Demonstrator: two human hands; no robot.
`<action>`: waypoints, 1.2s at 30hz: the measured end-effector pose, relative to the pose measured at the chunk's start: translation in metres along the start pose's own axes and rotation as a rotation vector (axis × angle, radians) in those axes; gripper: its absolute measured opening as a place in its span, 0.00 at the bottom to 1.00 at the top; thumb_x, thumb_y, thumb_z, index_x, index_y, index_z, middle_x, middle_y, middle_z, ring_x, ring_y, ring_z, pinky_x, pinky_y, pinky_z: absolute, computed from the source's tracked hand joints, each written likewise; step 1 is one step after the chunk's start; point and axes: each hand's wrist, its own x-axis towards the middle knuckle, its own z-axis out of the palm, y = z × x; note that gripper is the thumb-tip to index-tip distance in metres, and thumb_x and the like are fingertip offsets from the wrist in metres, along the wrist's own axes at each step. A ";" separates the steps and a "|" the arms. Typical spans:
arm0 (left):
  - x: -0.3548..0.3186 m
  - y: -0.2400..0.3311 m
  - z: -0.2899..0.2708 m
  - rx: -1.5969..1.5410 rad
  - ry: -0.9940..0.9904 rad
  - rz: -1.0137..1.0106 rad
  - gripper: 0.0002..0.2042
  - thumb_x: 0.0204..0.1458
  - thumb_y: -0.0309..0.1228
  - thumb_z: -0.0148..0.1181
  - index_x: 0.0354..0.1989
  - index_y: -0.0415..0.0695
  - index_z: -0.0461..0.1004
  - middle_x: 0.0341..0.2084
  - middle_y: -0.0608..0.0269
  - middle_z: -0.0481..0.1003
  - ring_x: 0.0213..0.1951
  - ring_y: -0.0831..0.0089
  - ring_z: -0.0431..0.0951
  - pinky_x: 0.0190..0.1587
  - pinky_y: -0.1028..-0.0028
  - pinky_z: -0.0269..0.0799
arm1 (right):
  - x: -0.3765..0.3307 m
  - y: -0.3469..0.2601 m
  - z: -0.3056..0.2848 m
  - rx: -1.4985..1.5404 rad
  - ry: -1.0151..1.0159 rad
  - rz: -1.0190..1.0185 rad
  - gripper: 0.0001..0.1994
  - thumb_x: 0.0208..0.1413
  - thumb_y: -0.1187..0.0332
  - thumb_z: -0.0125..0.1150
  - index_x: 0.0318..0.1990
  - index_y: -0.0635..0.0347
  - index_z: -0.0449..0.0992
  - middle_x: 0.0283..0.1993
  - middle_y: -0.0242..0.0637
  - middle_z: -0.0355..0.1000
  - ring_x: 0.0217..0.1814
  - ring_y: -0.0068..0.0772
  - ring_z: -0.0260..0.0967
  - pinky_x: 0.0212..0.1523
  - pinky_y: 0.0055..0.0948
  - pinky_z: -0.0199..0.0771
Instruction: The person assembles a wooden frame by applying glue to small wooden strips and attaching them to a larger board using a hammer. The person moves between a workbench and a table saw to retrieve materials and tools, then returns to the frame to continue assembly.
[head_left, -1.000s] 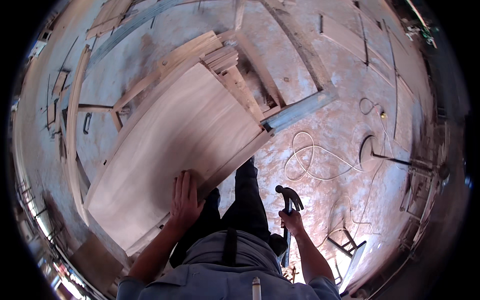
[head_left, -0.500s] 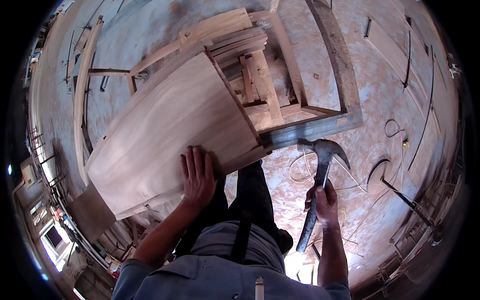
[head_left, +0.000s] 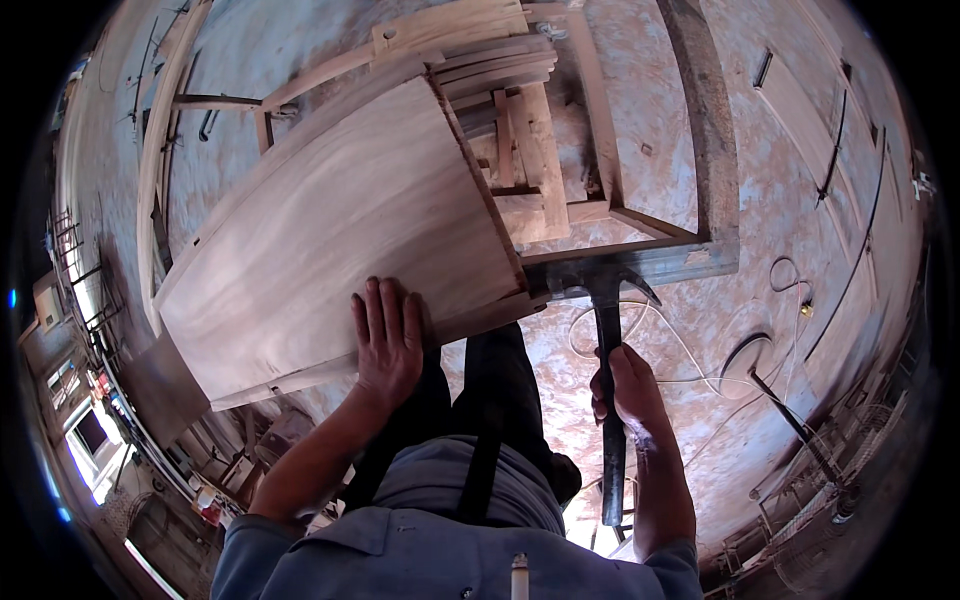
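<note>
Left hand: the left hand lies flat, fingers spread, on the near edge of the plywood panel, at about 7 o'clock from the picture's centre; its grip is released, palm pressing rather than clasping.
Right hand: the right hand is clenched around the dark handle of the claw hammer, at about 4 o'clock from centre.
Hammer: its handle runs nearly upright in the view; the head sits at the top, touching or just beside the panel's near right corner, where a grey wooden beam meets it. Whether the head rests on the wood cannot be told.
Panel: pale, wide, tilted, stretching from centre toward 10 o'clock.
Frame: a wooden frame of slats shows behind the panel, toward 12 o'clock.
Floor: a white cord loops on the mottled floor at 3 o'clock.
Person: dark trousers and a blue shirt fill the lower edge at 6 o'clock.
</note>
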 end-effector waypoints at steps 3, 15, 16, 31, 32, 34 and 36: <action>0.001 0.000 0.000 0.014 0.032 -0.004 0.25 0.52 0.24 0.56 0.59 0.30 0.61 0.62 0.27 0.59 0.65 0.30 0.58 0.65 0.36 0.53 | 0.001 -0.001 -0.006 0.062 0.084 -0.023 0.15 0.70 0.56 0.41 0.43 0.58 0.66 0.18 0.33 0.64 0.12 0.26 0.62 0.13 0.29 0.65; 0.004 0.001 -0.004 0.024 0.046 -0.025 0.19 0.56 0.26 0.56 0.55 0.30 0.66 0.60 0.28 0.62 0.64 0.33 0.61 0.64 0.38 0.56 | 0.004 0.002 0.001 0.062 0.114 -0.025 0.14 0.69 0.57 0.42 0.43 0.58 0.66 0.18 0.33 0.64 0.12 0.25 0.61 0.13 0.29 0.65; 0.004 0.002 -0.004 0.021 0.045 -0.022 0.19 0.56 0.26 0.56 0.55 0.31 0.67 0.60 0.28 0.62 0.64 0.33 0.61 0.64 0.38 0.56 | 0.004 0.002 0.001 0.094 0.174 0.006 0.14 0.69 0.57 0.42 0.43 0.58 0.66 0.18 0.33 0.64 0.12 0.25 0.61 0.13 0.29 0.65; 0.002 0.000 -0.004 0.048 0.007 -0.034 0.19 0.55 0.29 0.50 0.54 0.34 0.69 0.60 0.31 0.63 0.64 0.34 0.62 0.65 0.38 0.55 | 0.004 0.002 -0.001 -0.066 0.089 0.001 0.14 0.69 0.57 0.42 0.44 0.60 0.66 0.18 0.34 0.65 0.11 0.26 0.61 0.12 0.28 0.65; 0.001 -0.001 -0.004 0.042 0.004 -0.034 0.19 0.55 0.29 0.50 0.54 0.34 0.69 0.60 0.31 0.63 0.64 0.35 0.62 0.65 0.38 0.55 | 0.004 0.002 -0.001 0.009 0.135 -0.008 0.15 0.69 0.56 0.42 0.45 0.60 0.66 0.18 0.34 0.65 0.11 0.26 0.61 0.12 0.28 0.65; 0.001 -0.001 -0.004 0.032 0.004 -0.032 0.19 0.55 0.29 0.51 0.54 0.34 0.69 0.60 0.31 0.64 0.64 0.35 0.62 0.65 0.38 0.55 | 0.004 0.003 -0.001 0.096 0.222 -0.092 0.18 0.70 0.54 0.41 0.48 0.62 0.65 0.17 0.35 0.63 0.11 0.28 0.61 0.12 0.29 0.65; 0.001 0.000 -0.003 0.031 0.006 -0.036 0.19 0.55 0.29 0.51 0.54 0.34 0.69 0.59 0.32 0.64 0.63 0.35 0.62 0.65 0.38 0.56 | 0.004 0.005 0.000 0.067 0.163 0.063 0.18 0.69 0.55 0.41 0.48 0.63 0.66 0.17 0.35 0.63 0.11 0.28 0.61 0.12 0.30 0.65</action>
